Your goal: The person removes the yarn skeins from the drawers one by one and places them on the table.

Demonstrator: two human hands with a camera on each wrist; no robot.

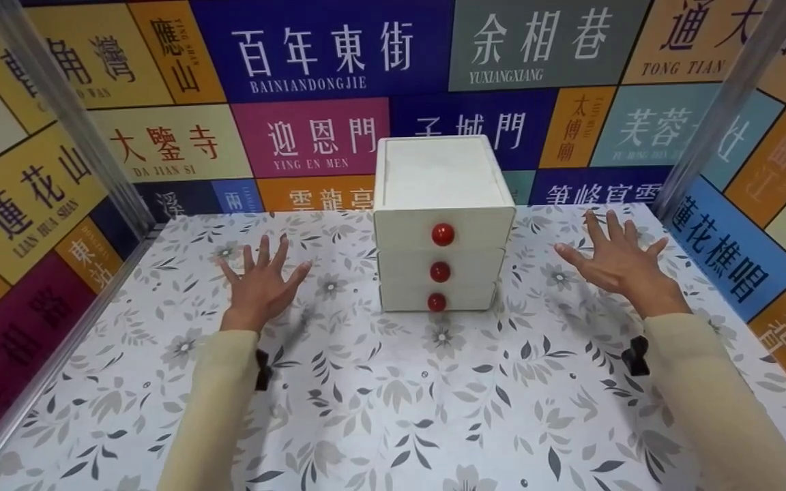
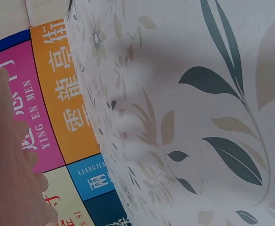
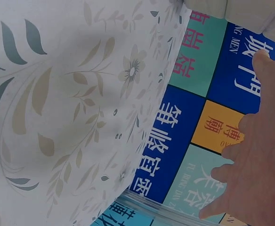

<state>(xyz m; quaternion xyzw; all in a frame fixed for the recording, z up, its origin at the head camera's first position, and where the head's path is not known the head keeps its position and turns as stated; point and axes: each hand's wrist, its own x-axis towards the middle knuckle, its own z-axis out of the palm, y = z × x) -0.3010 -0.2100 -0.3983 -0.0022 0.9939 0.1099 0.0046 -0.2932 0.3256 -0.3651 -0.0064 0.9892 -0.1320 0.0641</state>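
Observation:
A small white chest of three drawers [image 1: 444, 174] stands at the back middle of the table, each drawer front bearing a round red knob [image 1: 443, 234]. All its drawers look closed. To its left, my left hand [image 1: 260, 283] is spread with the fingers apart, touching nothing that I can make out. On the other side my right hand [image 1: 621, 262] is spread likewise, apart from the chest. Both hands appear held over the tabletop. Part of the left hand [image 2: 15, 160] shows in the left wrist view, and the right hand [image 3: 255, 150] shows in the right wrist view.
A white tablecloth [image 1: 379, 395] with a grey leaf and flower print covers the table. Behind and at both sides stand colourful panels [image 1: 325, 51] with Chinese lettering. Clear upright posts [image 1: 727, 102] stand at the back corners. Each sleeve has a small black piece at the wrist.

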